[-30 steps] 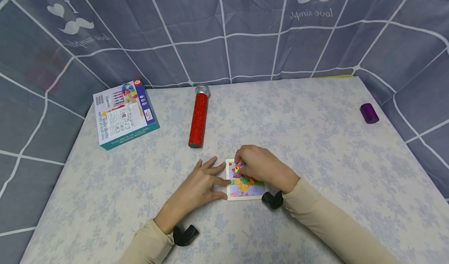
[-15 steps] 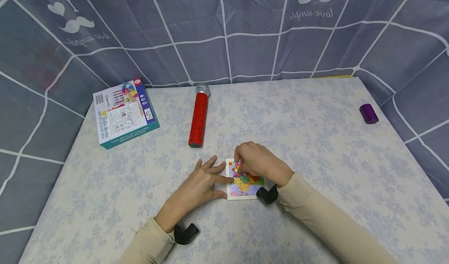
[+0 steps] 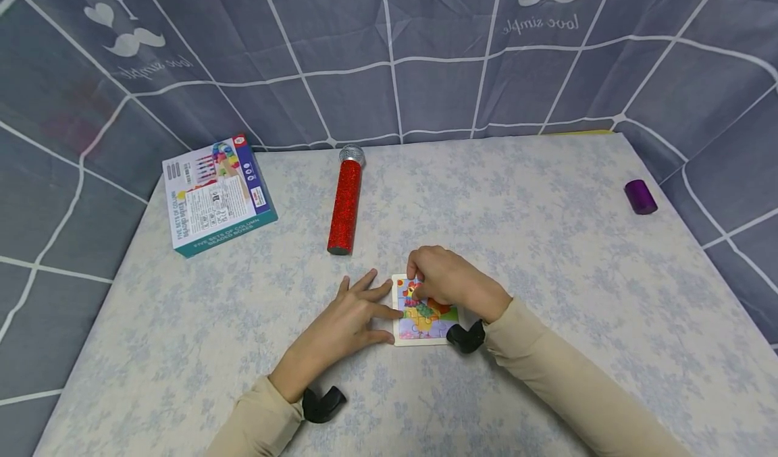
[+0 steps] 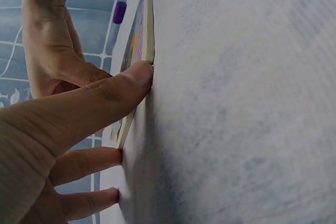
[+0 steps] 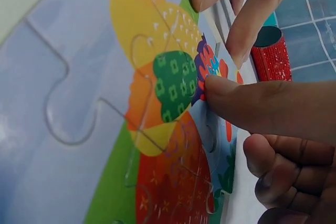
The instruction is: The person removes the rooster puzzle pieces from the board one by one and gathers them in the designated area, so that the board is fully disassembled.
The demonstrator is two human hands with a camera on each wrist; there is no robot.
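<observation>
A small jigsaw puzzle [image 3: 422, 329] in a white frame lies on the table, showing a colourful bird. My left hand [image 3: 349, 315] spreads beside it, fingers straight; its thumb [image 4: 137, 74] and a fingertip touch the puzzle's left edge in the left wrist view. Over the upper part is my right hand [image 3: 452, 281], pinching at a puzzle piece [image 5: 212, 66] by the bird's head. In the right wrist view its thumb [image 5: 236, 100] rests on that piece, and the other fingers curl by the far edge. The hand hides the puzzle's upper right in the head view.
Beyond the puzzle lies a red glittery toy microphone [image 3: 344, 207]. A bead-set box [image 3: 219, 197] sits at the back left, and a purple cylinder [image 3: 640, 196] near the right edge. Grey-blue checked cloth [image 3: 437, 99] hangs behind the patterned tablecloth [image 3: 535, 214].
Over the second, my right hand and wrist shift slightly left and away from me over the puzzle. The left index finger slides slightly further onto the frame; the puzzle stays in place.
</observation>
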